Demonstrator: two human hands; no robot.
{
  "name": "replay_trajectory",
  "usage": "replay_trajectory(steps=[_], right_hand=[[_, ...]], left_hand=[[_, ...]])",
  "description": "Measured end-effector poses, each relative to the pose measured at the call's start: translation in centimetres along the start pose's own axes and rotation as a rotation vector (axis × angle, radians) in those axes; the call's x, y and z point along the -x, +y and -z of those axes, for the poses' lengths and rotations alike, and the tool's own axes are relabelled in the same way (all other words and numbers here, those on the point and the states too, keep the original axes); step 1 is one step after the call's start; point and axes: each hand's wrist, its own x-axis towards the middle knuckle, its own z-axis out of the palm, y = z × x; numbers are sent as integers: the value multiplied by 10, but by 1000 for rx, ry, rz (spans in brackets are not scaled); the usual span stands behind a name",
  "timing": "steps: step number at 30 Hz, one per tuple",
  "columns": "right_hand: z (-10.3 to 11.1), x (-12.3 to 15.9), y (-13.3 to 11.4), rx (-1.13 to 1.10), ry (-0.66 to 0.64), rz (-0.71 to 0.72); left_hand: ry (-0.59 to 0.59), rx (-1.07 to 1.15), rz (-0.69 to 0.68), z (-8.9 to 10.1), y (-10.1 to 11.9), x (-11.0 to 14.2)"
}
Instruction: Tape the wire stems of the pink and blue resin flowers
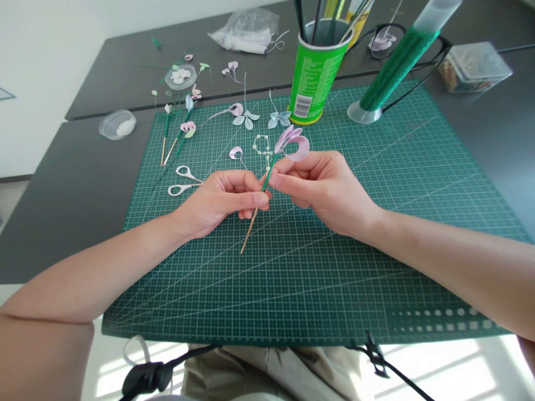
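Observation:
Between my hands an artificial flower (292, 143) with pale purple petals tilts up and to the right. Green wrapping covers its upper stem, and a bare gold-coloured end points down toward me. My left hand (234, 199) pinches the stem between thumb and fingers. Higher up, just under the petals, my right hand (324, 186) closes on the same stem with thumb and forefinger. White-handled scissors (179, 189) lie left of my left hand, their blades partly hidden by it. Behind the hands are a loose purple petal (236, 151) on wire and a small beaded loop (262, 143).
A green cutting mat (292, 289) covers much of the dark table. Behind stand a green can (317, 78) of rods and a clear tube (397, 67) of green material. Glasses, a lidded box (474, 67), small dishes (119, 123), a plastic bag (246, 30) and several flower pieces lie around.

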Motion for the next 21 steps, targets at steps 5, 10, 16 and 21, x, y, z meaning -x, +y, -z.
replay_trajectory(steps=[5,10,16,21], right_hand=[[-1,0,-2,-1,-7,-15],[-2,-1,-2,-21,-20,-24],[0,0,2,3,-11,-28],[0,0,3,-4,-25,-7]], left_hand=[[6,-7,-13,-1,0,0],[11,-23,-20,-1,-1,0],[17,-88,-42,-1,-2,0],[25,-104,-40,-3,-1,0]])
